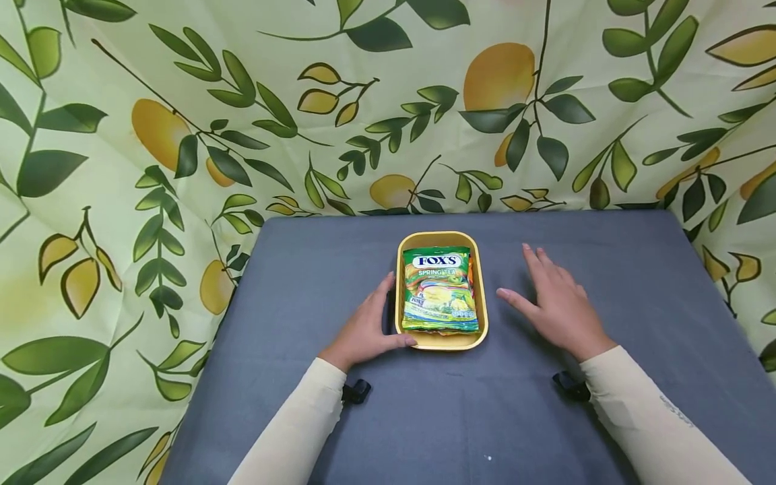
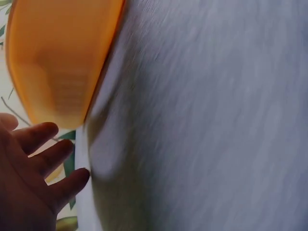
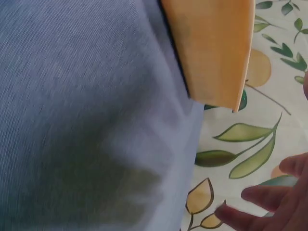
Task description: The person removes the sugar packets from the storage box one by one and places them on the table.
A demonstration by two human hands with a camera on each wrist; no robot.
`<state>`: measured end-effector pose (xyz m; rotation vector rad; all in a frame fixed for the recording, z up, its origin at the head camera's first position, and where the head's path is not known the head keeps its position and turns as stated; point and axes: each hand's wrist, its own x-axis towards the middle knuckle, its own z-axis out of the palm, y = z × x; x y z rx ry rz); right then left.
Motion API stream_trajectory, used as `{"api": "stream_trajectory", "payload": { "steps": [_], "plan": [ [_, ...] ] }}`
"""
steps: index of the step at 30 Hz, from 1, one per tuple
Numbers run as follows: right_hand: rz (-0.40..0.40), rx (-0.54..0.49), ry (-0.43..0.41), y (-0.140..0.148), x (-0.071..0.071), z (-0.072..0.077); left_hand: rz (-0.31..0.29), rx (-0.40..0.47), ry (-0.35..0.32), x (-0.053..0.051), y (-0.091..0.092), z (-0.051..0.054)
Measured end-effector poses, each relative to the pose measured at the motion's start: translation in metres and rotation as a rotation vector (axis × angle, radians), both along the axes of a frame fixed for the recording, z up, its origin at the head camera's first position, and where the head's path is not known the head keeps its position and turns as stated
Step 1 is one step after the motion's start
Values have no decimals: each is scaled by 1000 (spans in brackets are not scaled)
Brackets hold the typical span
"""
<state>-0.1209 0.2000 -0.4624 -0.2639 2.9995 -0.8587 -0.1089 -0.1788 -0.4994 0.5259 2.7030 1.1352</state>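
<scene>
A yellow plastic tray (image 1: 440,343) lies on the table, with a green Fox's Spring Tea candy packet (image 1: 441,289) inside it. Orange packaging peeks out from under the packet's right edge. My left hand (image 1: 366,325) is at the tray's left side, its fingers extended along the wall and the thumb at the near left corner; whether it presses the tray I cannot tell. The left wrist view shows the tray's wall (image 2: 62,62) just beyond the spread fingers. To the right, apart from the tray, my right hand (image 1: 560,306) hovers with straight, spread fingers, holding nothing.
A blue-grey cloth (image 1: 291,269) covers the table. Behind it and at both sides hangs a curtain (image 1: 242,168) printed with leaves and yellow fruit. Each wrist carries a small black camera, the left one (image 1: 356,391) below the tray.
</scene>
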Motion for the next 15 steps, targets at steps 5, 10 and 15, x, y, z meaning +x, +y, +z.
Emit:
{"api": "stream_trajectory", "payload": {
  "steps": [5, 10, 15],
  "plan": [
    [72, -100, -18, -9, -1, 4, 2, 78, -13, 3, 8, -6],
    [118, -221, -66, -21, 2, 7, 27, 134, -50, 5, 13, -9],
    [140, -295, -95, -35, 2, 5, 24, 137, -73, 5, 15, -12]
  ]
}}
